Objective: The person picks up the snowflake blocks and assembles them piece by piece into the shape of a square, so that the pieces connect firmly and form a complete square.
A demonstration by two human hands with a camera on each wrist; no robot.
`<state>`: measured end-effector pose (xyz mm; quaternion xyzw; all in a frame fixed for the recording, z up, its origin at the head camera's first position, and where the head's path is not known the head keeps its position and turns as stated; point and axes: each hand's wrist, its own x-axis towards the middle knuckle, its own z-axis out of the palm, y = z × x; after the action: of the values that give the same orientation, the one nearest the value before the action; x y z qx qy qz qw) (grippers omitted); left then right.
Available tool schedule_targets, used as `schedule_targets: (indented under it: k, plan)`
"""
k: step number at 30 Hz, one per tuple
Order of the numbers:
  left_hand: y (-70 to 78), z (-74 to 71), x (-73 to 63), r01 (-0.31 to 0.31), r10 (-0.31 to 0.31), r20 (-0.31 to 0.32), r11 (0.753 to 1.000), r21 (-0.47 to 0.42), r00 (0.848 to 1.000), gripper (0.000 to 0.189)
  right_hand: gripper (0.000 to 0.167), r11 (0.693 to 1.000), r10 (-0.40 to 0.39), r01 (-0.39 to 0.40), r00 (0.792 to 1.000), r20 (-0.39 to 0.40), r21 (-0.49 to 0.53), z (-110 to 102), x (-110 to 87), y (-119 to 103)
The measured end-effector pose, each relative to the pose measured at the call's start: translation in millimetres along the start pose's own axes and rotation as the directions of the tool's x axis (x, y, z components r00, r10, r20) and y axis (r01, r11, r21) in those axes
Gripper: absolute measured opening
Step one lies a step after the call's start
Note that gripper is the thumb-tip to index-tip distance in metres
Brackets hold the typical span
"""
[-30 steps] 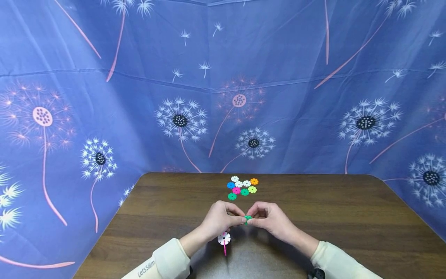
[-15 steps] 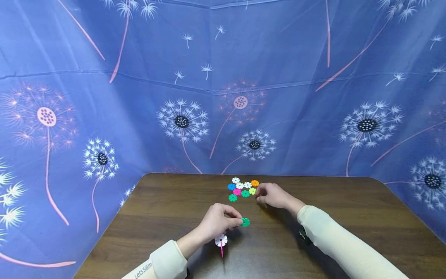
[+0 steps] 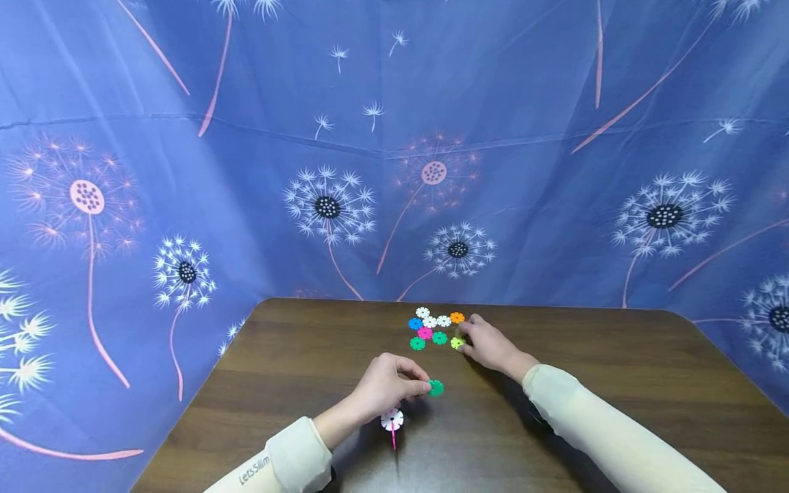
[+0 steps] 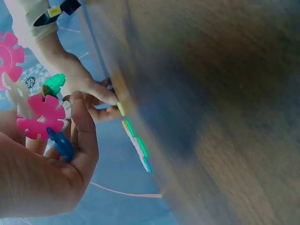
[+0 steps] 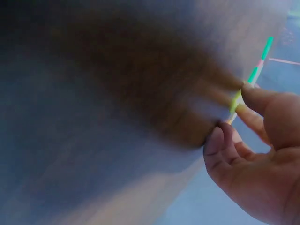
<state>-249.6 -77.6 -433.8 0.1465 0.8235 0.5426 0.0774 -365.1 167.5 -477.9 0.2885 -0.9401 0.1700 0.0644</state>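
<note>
Hanging nearest, partly under the left hand [image 3: 383,385], is what looks to be the finished share of the work: a white disc [image 3: 387,420] with a pink disc [image 3: 394,439] seen edge-on at it, and, in the left wrist view, a second pink disc [image 4: 37,126] and a blue disc [image 4: 62,146] grouped with them. At that hand's fingertips sits a green disc [image 3: 436,388]; whether it is already slotted to the rest I cannot tell (the fingers hide the joins). The left hand is held above the table [image 3: 277,383], wrist angled inward, thumb and forefinger pinching the green disc at its edge.

Farther out, the right arm is stretched forward and the right hand [image 3: 491,346] is low over the wood, palm turned down, its thumb and a fingertip closed on the edges of a yellow-green disc [image 3: 456,343] at or just above the tabletop.

Beyond and beside it lie the parts not yet used, eight loose and flat: two green, one pink, one blue, three white and an orange disc [image 3: 457,318] nearest the right fingers. So I would judge the building partway along, with plenty left. Last comes the blue dandelion cloth [image 3: 382,233] behind the table's far edge
</note>
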Motion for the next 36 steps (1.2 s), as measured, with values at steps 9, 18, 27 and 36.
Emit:
schedule_targets:
  k: [9,18,27,36]
  plan:
    - [2.3,1.1,1.7,-0.020,0.020,0.008,1.000,0.003,1.000,0.006,0.031,0.961,0.006,-0.055,0.984,0.177,0.271,-22,-21.3,-11]
    - [3.5,3.7,1.1,-0.024,0.023,0.015,1.000,0.005,1.000,0.006,0.006,0.710,-0.047,-0.227,0.929,0.367,0.666,-27,-52.6,-30]
    - [3.7,6.1,2.0,-0.026,0.026,0.024,1.000,0.011,0.999,0.006,0.017,0.375,-0.002,-0.410,0.897,0.443,0.832,-32,-71.1,-44]
    - [4.1,7.7,3.0,-0.008,0.008,0.036,1.000,0.011,0.999,0.005,0.021,0.268,0.022,-0.407,0.909,0.417,0.873,-35,-74.8,-58]
